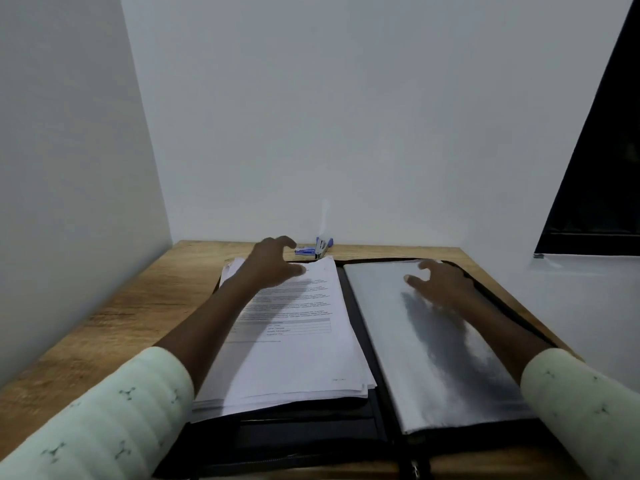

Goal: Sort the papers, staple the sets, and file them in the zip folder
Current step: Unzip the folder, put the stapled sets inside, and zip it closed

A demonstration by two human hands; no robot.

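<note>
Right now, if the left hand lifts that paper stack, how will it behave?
The paper stack probably flops and fans: its sheets look loose, with staggered near edges. Likely hefty, being many sheets thick. The left hand alone may let sheets slide apart.

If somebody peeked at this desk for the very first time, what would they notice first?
Probably the big black zip folder lying open in the middle of the wooden table, with a thick stack of white printed papers on its left half. Both hands, left hand and right hand, reach over it, fingers spread. A small blue stapler sits by the back wall.
</note>
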